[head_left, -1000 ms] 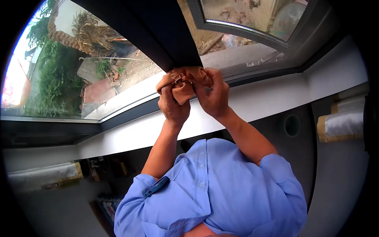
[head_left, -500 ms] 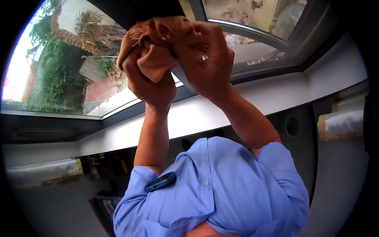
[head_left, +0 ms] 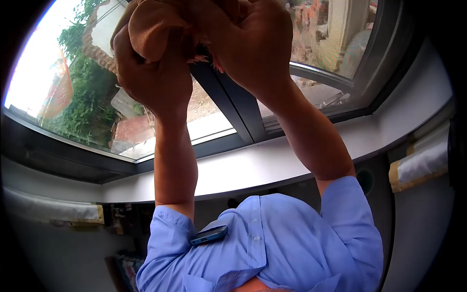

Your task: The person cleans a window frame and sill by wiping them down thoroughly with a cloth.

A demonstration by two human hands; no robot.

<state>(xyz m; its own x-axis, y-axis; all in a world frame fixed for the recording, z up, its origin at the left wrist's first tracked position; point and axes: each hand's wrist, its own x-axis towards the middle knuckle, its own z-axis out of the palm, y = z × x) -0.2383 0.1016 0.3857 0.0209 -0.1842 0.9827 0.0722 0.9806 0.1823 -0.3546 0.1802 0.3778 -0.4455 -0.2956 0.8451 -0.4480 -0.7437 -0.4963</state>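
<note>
A brown cloth (head_left: 153,31) with frayed, reddish edges is bunched between both hands near the top of the view. My left hand (head_left: 155,85) grips its left side, fingers wrapped into the folds. On the other side, my right hand (head_left: 258,48) is closed on the same cloth, its fingertips partly hidden and cut off by the upper edge. Both arms are stretched up in front of the dark window frame (head_left: 221,104). Whether the cloth touches the frame or glass, I cannot tell.
Below the window runs a white sill (head_left: 233,168). A screened pane (head_left: 321,39) is at right, with greenery and rubble beyond the glass. Pale curtains (head_left: 421,163) hang at both sides. A phone (head_left: 209,236) sits in the blue shirt's pocket.
Both hands have risen in the view with the cloth, the left one also shifting left. The window and sill sit lower in view. Both hands keep hold of the cloth.
</note>
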